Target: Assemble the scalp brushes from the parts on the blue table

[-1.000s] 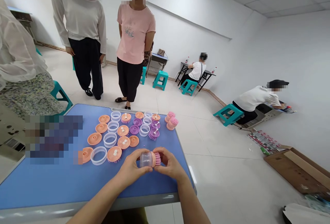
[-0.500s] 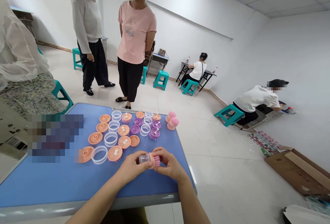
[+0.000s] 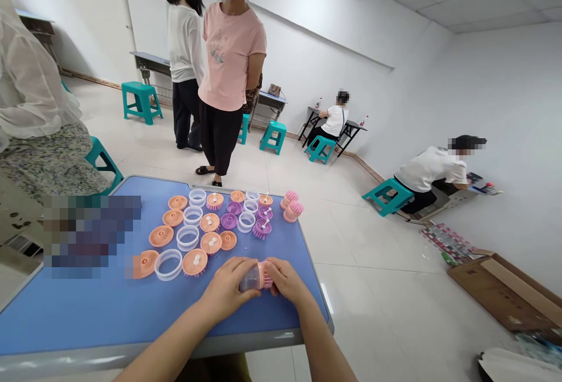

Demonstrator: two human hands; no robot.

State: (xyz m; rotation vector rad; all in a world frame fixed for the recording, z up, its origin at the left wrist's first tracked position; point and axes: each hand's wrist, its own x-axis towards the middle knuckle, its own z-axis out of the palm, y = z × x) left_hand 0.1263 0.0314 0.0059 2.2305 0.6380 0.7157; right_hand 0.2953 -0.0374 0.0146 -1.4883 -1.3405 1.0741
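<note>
Both hands meet over the near right part of the blue table (image 3: 100, 311). My left hand (image 3: 226, 288) is closed round a clear plastic cup (image 3: 250, 279). My right hand (image 3: 287, 282) is closed on a pink bristle brush head (image 3: 266, 275) that is pushed into the cup's mouth. Beyond my hands lie several orange discs (image 3: 161, 235), clear rings (image 3: 168, 265), purple brush parts (image 3: 262, 228) and two pink brushes (image 3: 292, 209) in loose rows.
A blurred patch (image 3: 90, 232) covers the table's left side. A person in a pink top (image 3: 230, 71) and one in white (image 3: 187, 60) stand beyond the table; another stands at the left edge. Teal stools (image 3: 141, 98), seated workers and a cardboard box (image 3: 509, 294) are around.
My hands have dropped a little lower and closed tighter over the cup and brush. The person in white has walked away to the right, behind the one in pink.
</note>
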